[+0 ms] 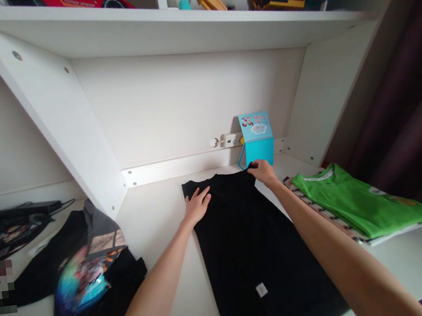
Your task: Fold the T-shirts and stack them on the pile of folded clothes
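The left hand [197, 205] lies flat, fingers spread, on the far left edge of a black garment [252, 245]. The right hand [263, 171] pinches the garment's far right corner. The soft, matte cloth lies smooth in a long folded strip (small white tag showing) on a white desk [158, 226], beside a folded green T-shirt [358, 201].

black garment [252, 245] | folded lengthwise, flat | white desk, small white tag showing
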Action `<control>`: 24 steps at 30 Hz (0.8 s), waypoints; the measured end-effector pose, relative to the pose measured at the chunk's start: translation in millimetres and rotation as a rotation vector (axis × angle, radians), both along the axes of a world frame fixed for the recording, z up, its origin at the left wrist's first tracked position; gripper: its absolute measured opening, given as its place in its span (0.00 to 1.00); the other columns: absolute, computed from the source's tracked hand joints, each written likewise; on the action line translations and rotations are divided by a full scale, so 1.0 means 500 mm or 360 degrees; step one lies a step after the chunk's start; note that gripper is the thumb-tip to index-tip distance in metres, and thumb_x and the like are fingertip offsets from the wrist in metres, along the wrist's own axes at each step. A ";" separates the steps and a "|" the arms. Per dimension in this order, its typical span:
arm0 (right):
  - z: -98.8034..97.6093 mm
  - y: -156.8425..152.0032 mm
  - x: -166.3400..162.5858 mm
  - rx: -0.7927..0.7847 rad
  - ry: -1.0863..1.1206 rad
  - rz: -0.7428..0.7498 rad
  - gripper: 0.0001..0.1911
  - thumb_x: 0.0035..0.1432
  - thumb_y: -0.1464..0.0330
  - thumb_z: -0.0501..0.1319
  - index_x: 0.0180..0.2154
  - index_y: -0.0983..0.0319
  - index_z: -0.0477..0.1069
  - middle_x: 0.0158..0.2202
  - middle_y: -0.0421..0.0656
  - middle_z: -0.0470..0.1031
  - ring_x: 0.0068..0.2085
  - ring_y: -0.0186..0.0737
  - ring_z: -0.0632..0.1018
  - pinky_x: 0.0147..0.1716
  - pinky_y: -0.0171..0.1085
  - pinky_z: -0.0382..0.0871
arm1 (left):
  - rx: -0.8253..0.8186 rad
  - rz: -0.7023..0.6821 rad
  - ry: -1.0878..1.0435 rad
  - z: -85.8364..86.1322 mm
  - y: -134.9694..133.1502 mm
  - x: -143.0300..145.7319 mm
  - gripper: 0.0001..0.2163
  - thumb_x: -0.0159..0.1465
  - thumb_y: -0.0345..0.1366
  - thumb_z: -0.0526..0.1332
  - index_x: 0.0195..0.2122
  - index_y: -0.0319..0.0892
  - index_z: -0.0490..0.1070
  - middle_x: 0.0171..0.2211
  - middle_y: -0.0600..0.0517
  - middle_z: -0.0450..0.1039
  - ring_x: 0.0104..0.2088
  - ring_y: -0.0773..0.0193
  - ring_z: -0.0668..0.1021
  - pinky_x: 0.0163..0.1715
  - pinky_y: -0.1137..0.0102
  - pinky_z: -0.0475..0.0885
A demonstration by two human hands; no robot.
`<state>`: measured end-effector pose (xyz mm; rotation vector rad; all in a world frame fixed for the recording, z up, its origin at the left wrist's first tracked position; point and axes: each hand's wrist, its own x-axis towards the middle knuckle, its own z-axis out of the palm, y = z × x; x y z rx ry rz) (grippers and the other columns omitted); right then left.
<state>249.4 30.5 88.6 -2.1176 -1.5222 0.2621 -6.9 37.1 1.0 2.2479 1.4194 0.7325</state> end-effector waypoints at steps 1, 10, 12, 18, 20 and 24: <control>0.009 0.000 -0.031 0.0057 -0.0045 0.0048 0.12 0.60 0.68 0.55 0.45 0.64 0.67 0.44 0.46 0.71 0.44 0.41 0.73 0.41 0.39 0.67 | -0.0035 0.0029 -0.0114 0.000 0.002 -0.001 0.22 0.66 0.49 0.41 0.60 0.55 0.53 0.56 0.53 0.65 0.61 0.56 0.57 0.59 0.49 0.40; -0.020 -0.103 -0.301 0.0076 -0.0293 0.0804 0.19 0.55 0.69 0.58 0.50 0.63 0.63 0.44 0.48 0.71 0.43 0.43 0.75 0.37 0.36 0.67 | -0.0125 0.0200 -0.0621 0.016 0.011 -0.017 0.22 0.66 0.45 0.46 0.61 0.48 0.53 0.49 0.52 0.73 0.55 0.58 0.67 0.57 0.61 0.55; -0.021 -0.154 -0.285 0.0077 -0.0318 0.0885 0.26 0.55 0.67 0.58 0.55 0.63 0.58 0.47 0.49 0.70 0.47 0.45 0.73 0.40 0.37 0.67 | -0.0092 0.0154 -0.0575 0.015 0.012 -0.018 0.20 0.66 0.44 0.46 0.57 0.49 0.61 0.51 0.53 0.71 0.55 0.58 0.68 0.57 0.62 0.57; -0.042 -0.320 -0.051 -0.0255 -0.0376 0.0879 0.26 0.57 0.60 0.56 0.54 0.66 0.62 0.49 0.53 0.69 0.53 0.49 0.68 0.50 0.43 0.60 | -0.0080 0.0106 -0.0510 0.006 0.014 -0.011 0.18 0.64 0.46 0.49 0.47 0.47 0.72 0.50 0.53 0.71 0.54 0.57 0.69 0.56 0.62 0.59; -0.057 -0.367 0.027 -0.0399 -0.0274 0.0817 0.25 0.55 0.57 0.56 0.52 0.62 0.65 0.46 0.50 0.72 0.49 0.48 0.71 0.47 0.42 0.63 | -0.0076 0.0113 -0.0515 0.003 0.015 -0.010 0.18 0.64 0.45 0.49 0.47 0.46 0.72 0.50 0.53 0.71 0.54 0.57 0.69 0.55 0.62 0.59; -0.061 -0.442 0.081 -0.0508 -0.0186 0.0702 0.13 0.52 0.62 0.57 0.40 0.60 0.70 0.38 0.45 0.74 0.41 0.46 0.74 0.39 0.39 0.66 | -0.0049 0.0118 -0.0534 -0.002 0.019 -0.010 0.17 0.64 0.45 0.50 0.47 0.46 0.72 0.50 0.52 0.72 0.53 0.57 0.70 0.55 0.62 0.61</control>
